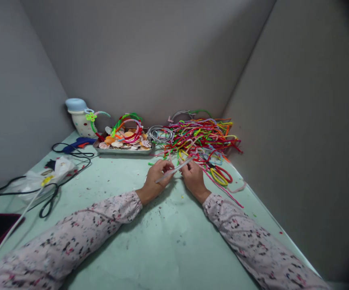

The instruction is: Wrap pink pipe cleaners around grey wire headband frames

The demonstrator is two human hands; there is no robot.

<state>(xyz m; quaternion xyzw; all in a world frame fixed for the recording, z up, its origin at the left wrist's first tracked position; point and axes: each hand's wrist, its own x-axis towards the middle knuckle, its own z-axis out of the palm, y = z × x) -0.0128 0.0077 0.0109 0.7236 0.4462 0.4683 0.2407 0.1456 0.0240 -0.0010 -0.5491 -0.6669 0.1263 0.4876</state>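
Note:
My left hand (157,177) and my right hand (194,177) rest on the pale green table (168,241), both closed round one thin pale stick or pipe cleaner (174,170) that spans between them. The left holds its near end, the right pinches its far end. Just beyond my fingers lies a big tangle of coloured pipe cleaners (203,137). Scissors with yellow and red handles (221,175) lie to the right of my right hand.
A metal tray (122,151) of shells and wrapped hoops sits at the back. A white jug with a blue lid (79,117), a blue glue gun (77,143), black cables, black scissors (50,203) and a plastic bag (41,177) lie left. Grey walls enclose the table.

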